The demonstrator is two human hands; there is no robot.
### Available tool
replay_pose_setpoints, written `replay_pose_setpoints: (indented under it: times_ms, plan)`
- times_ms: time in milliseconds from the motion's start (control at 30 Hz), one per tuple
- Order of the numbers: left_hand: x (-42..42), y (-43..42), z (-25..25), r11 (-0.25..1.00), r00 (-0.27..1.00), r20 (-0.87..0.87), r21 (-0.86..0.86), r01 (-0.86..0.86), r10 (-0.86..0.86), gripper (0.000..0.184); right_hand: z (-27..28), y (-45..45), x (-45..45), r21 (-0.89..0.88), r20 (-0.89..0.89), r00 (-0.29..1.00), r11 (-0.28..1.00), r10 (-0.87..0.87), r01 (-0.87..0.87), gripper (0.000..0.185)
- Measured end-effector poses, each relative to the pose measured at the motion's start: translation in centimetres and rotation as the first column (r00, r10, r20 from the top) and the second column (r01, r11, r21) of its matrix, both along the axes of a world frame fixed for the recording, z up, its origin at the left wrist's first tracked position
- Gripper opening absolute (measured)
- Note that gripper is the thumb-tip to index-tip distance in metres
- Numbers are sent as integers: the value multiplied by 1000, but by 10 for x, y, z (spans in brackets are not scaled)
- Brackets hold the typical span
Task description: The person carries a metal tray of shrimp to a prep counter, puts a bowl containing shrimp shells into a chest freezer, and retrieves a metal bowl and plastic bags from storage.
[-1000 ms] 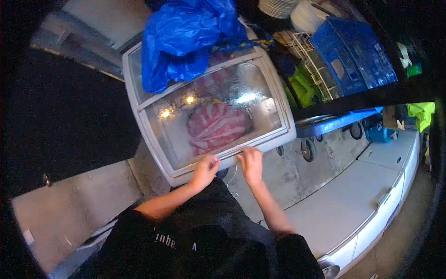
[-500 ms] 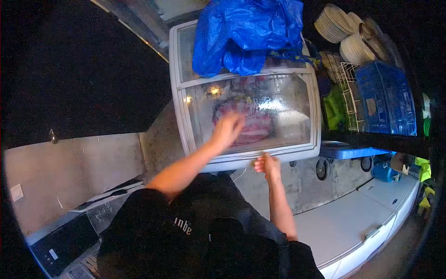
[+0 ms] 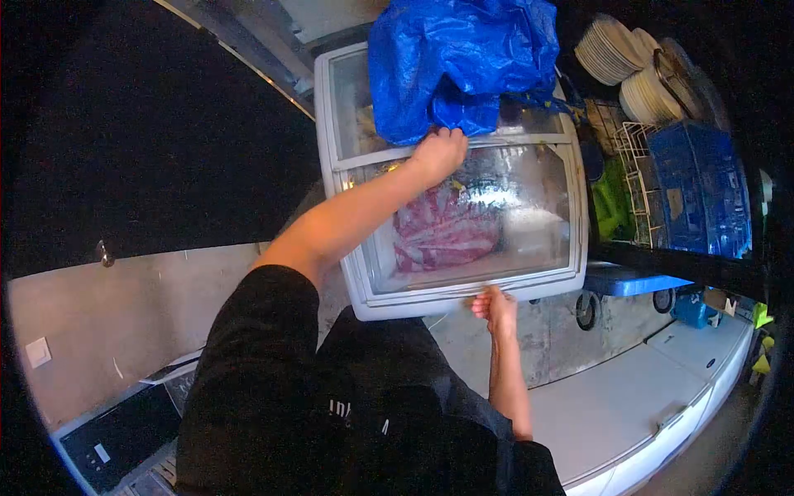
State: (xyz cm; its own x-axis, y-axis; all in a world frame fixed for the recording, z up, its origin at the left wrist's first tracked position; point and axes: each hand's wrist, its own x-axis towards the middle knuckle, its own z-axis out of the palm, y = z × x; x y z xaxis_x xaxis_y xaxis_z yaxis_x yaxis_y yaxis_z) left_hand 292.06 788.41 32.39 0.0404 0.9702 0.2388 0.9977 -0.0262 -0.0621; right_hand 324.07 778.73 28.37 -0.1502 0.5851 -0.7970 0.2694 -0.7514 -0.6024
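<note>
A white chest freezer (image 3: 463,304) with a framed glass top stands before me. Through the frosted sliding glass lid (image 3: 533,219) a red-and-white striped bag (image 3: 442,236) shows inside. My left hand (image 3: 441,155) reaches across the glass, its fingers bent over the lid's crossbar, right beside the hanging edge of a crumpled blue tarp-like sheet (image 3: 463,50). At the freezer's front rim is my right hand (image 3: 496,310), fingers curled in and the top of the hand touching the rim; whatever it may grip is hidden.
To the right stand a blue plastic crate (image 3: 699,186), a white wire rack (image 3: 637,161) and stacked plates (image 3: 608,51). A long white chest (image 3: 595,430) lies at lower right. On the left are a wall (image 3: 165,306) and a black-topped appliance (image 3: 124,442).
My left hand has moved forward from above the middle of the glass to the crossbar by the blue sheet. My right hand stays at the front rim. The view has shifted slightly.
</note>
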Motion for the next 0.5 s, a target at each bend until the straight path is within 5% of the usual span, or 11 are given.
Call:
replay_pose_setpoints:
  times_ms: [200,267,400,500]
  plan:
    - [-12,17,-17,987,987,-5,5,162,-162,14,13,-3,0,37,32,999,999,-41,40,37]
    - [-23,14,-18,982,982,-2,-1,190,-190,15,12,6,-5,26,76,994,996,82,-84,39]
    - [-22,15,-2,967,990,33,-215,139,-135,16,4,4,-6,-11,3,1000,1000,-27,27,36]
    - [-26,13,-9,971,982,40,-144,190,-187,16,3,3,-9,-32,-8,997,997,-74,74,32]
